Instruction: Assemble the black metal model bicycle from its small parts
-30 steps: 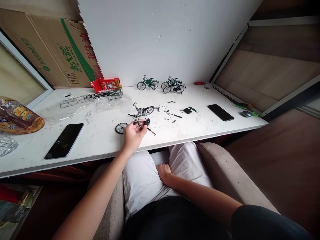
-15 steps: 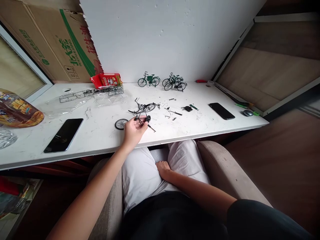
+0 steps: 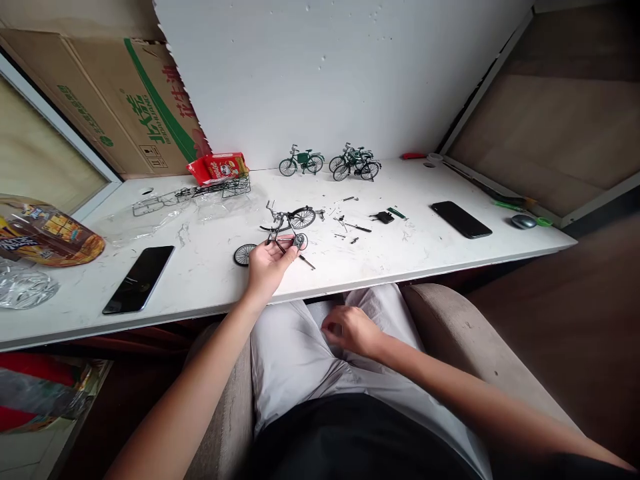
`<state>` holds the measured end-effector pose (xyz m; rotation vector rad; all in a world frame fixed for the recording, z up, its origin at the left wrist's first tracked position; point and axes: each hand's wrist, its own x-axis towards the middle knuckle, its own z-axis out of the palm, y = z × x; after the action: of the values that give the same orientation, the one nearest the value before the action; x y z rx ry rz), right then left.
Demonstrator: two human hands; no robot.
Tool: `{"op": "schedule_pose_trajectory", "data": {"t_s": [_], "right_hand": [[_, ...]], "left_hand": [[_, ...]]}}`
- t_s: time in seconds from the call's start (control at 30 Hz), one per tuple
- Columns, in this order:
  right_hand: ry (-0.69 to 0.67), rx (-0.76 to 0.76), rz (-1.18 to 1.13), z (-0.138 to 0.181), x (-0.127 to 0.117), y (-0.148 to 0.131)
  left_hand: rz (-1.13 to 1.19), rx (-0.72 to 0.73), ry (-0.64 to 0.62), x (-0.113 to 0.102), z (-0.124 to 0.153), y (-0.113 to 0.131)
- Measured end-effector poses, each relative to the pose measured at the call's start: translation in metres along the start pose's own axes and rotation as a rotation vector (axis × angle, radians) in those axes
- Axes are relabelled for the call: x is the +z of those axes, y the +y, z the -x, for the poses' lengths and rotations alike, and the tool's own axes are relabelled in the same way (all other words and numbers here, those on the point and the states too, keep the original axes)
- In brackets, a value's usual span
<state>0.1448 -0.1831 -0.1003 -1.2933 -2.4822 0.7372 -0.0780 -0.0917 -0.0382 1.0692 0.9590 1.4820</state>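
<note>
My left hand [image 3: 266, 264] reaches over the white table's [image 3: 200, 280] front edge and pinches a small black bicycle frame piece [image 3: 286, 241]. A loose wheel [image 3: 245, 254] lies just left of it. Behind it rests a partly built model bicycle [image 3: 290, 219]. My right hand [image 3: 350, 329] hovers above my lap under the table edge, fingers curled together with something too small to name. Small screws and metal parts [image 3: 350, 230] are scattered to the right.
Three finished green model bicycles [image 3: 330, 162] stand at the wall. Black phones lie at left [image 3: 139, 278] and right [image 3: 461, 219]. A red snack pack [image 3: 218, 167] sits on a wire rack; a snack bag [image 3: 45, 233] is at far left. A mouse [image 3: 523, 221] is far right.
My right hand has lifted off my lap and moved right, fingers now curled. My left hand stays on the frame piece; the view shifted slightly.
</note>
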Motion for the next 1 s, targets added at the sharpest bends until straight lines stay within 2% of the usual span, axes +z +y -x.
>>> {"op": "schedule_pose_trajectory", "data": {"t_s": [0.07, 0.13, 0.27, 0.37, 0.5, 0.67, 0.8, 1.0], "right_hand": [[0.143, -0.181, -0.136, 0.008, -0.022, -0.011], [0.310, -0.287, -0.237, 0.008, -0.045, -0.020], [0.568, -0.231, -0.375, -0.020, -0.092, -0.023], [0.669, -0.181, -0.389, -0.049, -0.115, -0.014], [0.684, -0.241, -0.347, -0.079, -0.122, 0.000], [0.656, -0.382, -0.229, -0.096, -0.117, 0.013], [0.623, -0.371, -0.259, -0.102, -0.114, 0.017], [0.678, -0.316, -0.302, -0.101, -0.115, 0.013]], "left_hand": [[0.034, -0.046, 0.005, 0.006, 0.003, 0.003], [0.074, -0.095, -0.012, 0.013, 0.006, 0.005], [0.127, -0.146, -0.020, 0.024, 0.008, 0.009], [0.125, -0.134, -0.023, 0.031, 0.005, 0.013], [0.138, -0.140, -0.019, 0.034, 0.003, 0.011], [0.144, -0.163, -0.029, 0.031, 0.001, 0.002], [0.170, -0.184, -0.041, 0.029, -0.001, -0.002], [0.169, -0.180, -0.052, 0.029, -0.002, 0.001]]}}
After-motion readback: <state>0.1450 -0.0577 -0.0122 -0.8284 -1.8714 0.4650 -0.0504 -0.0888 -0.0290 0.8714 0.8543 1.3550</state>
